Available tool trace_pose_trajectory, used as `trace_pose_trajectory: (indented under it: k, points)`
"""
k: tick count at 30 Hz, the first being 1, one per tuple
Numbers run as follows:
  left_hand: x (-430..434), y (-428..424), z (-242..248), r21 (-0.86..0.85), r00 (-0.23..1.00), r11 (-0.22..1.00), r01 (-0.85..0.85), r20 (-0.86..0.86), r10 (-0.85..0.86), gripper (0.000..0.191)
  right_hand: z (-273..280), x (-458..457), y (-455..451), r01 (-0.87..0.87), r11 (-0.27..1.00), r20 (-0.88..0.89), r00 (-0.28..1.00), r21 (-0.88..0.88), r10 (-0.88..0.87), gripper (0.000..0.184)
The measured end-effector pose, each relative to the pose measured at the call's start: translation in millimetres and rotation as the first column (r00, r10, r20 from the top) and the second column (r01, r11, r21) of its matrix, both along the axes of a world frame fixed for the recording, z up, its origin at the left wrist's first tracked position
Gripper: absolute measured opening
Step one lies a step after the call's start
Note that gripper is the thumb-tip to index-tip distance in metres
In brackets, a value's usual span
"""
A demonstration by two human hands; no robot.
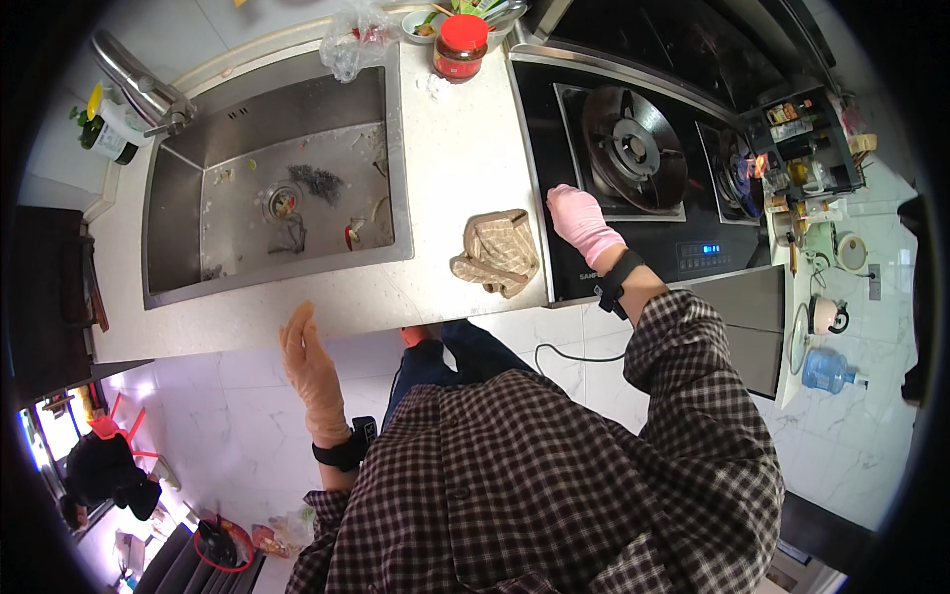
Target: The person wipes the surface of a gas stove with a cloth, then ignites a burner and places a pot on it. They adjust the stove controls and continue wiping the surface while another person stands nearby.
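My right hand [582,219], in a pink glove, is over the left part of the black glass gas hob [564,267]. Its fingers are curled, and whether anything is inside them is hidden. Just beyond it is the left burner [634,148] with a dark, bowl-shaped metal surround. A folded beige checked cloth [499,252] lies on the counter left of this hand. My left hand [308,356], in a thin pale orange glove, hangs empty with its fingers apart by the counter's front edge [245,323], below the steel sink [404,185].
Flames show at the right burner [742,174]. Food scraps and a dark mesh-like clump [315,182] lie in the sink beneath a faucet [141,85]. A red-lidded jar [460,48] and a plastic bag [356,41] stand behind. Condiment bottles [805,174] fill the right rack.
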State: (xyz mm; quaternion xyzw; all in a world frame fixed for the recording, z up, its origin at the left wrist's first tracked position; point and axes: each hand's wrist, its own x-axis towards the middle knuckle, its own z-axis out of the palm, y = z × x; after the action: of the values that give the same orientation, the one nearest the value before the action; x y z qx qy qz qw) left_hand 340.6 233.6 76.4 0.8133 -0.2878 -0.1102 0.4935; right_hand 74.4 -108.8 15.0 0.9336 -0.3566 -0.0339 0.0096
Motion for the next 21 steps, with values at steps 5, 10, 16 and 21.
trace_pose_trajectory:
  k: [5, 10, 16, 21]
  points:
    - [1, -1, -4, -0.017, 0.999, 0.999, -0.031, -0.035, 0.030, 0.023, 11, 13, -9, 0.069, 0.991, -0.125, 0.991, 0.116, -0.054, 0.014]
    - [3, 1, -2, -0.024, 0.999, 0.999, -0.048, -0.026, 0.048, 0.023, 77, 53, -18, 0.107, 0.434, 0.222, 0.737, 0.894, -0.639, 0.016]
    - [6, -1, 7, -0.005, 0.997, 0.998, -0.062, -0.036, 0.062, 0.023, 104, 100, 17, -0.381, 0.755, 0.754, 0.618, 0.533, -0.221, 0.040]
    - [7, 8, 3, 0.024, 0.994, 0.994, -0.110, -0.019, 0.111, 0.023, 53, 19, 18, 0.235, 0.884, 0.278, 0.889, 0.404, -0.363, 0.020]
